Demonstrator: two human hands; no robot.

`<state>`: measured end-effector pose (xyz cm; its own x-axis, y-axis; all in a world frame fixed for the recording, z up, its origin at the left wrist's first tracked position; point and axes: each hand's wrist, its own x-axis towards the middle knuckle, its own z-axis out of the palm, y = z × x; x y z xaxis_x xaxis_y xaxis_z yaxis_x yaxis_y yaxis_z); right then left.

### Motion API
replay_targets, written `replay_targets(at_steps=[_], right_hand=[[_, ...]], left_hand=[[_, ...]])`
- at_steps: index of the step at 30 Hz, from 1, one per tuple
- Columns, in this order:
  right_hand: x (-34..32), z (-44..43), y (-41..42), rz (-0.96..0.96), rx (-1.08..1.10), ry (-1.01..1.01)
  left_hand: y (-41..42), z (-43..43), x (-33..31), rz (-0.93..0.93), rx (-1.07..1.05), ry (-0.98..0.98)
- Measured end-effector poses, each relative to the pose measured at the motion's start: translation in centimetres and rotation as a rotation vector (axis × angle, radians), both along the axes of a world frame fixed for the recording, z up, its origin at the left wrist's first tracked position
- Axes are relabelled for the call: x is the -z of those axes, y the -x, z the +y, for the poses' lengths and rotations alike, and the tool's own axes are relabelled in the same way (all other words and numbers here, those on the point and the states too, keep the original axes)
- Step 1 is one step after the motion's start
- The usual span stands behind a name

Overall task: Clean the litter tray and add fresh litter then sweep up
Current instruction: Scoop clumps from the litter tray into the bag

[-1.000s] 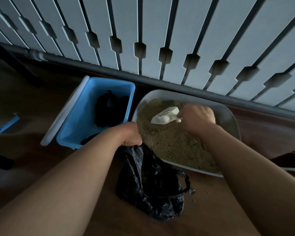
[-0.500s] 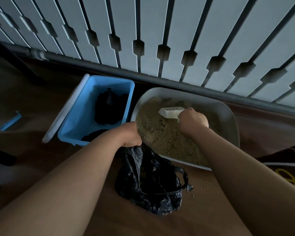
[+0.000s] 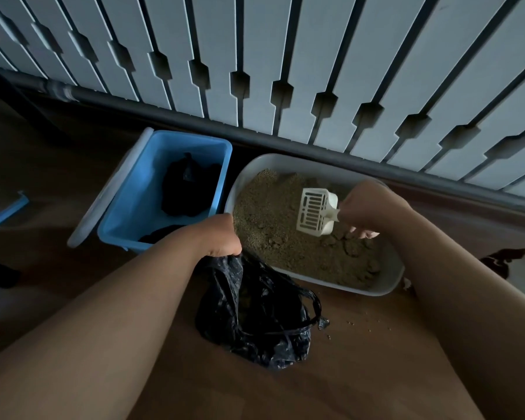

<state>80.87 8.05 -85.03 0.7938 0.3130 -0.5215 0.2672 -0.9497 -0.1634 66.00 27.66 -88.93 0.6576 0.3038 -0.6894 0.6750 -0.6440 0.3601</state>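
A white litter tray (image 3: 388, 278) full of tan litter (image 3: 273, 231) lies on the wooden floor by the wall. My right hand (image 3: 367, 207) is over the tray, shut on the handle of a white slotted scoop (image 3: 314, 212), which is raised above the litter with its slots facing me. My left hand (image 3: 222, 234) grips the top edge of a black plastic bag (image 3: 255, 313) that sits on the floor just in front of the tray's left end.
A blue plastic bin (image 3: 134, 207) with a pale lid leaning on its left side stands left of the tray and holds dark bags. A few litter grains (image 3: 350, 324) lie on the floor. A slatted white wall with a grey pipe (image 3: 164, 112) runs behind.
My right hand pushed the scoop into the far litter, then lifted it out and tipped it up toward me. My left hand stayed on the bag.
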Motion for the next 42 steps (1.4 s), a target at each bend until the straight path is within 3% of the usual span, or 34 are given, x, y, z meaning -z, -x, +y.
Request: replay_targets(at_steps=[7, 14, 21, 24, 28, 34, 42], right_hand=[[2.4, -0.5, 2.4, 0.131, 0.061, 0.025], [6.2, -0.5, 4.8, 0.192, 0.242, -0.215], [10.7, 0.2, 5.5, 0.189, 0.288, -0.401], [11.8, 0.8, 5.4, 0.166, 0.224, -0.312], [12.6, 1.5, 6.1, -0.027, 0.179, -0.147], [13.4, 1.5, 6.3, 0.080, 0.223, -0.373], [14.1, 0.6, 6.1, 0.108, 0.235, -0.516]], left_hand=[[0.5, -0.6, 0.0, 0.013, 0.011, -0.016], [1.0, -0.5, 0.7, -0.003, 0.067, -0.094], [1.2, -0.4, 1.5, 0.068, 0.076, -0.110], [0.9, -0.4, 1.9, 0.078, 0.084, -0.111], [0.7, -0.5, 1.9, 0.082, 0.084, -0.112], [0.6, -0.6, 1.4, 0.089, 0.077, -0.090], [0.6, -0.4, 0.9, 0.095, 0.065, -0.089]])
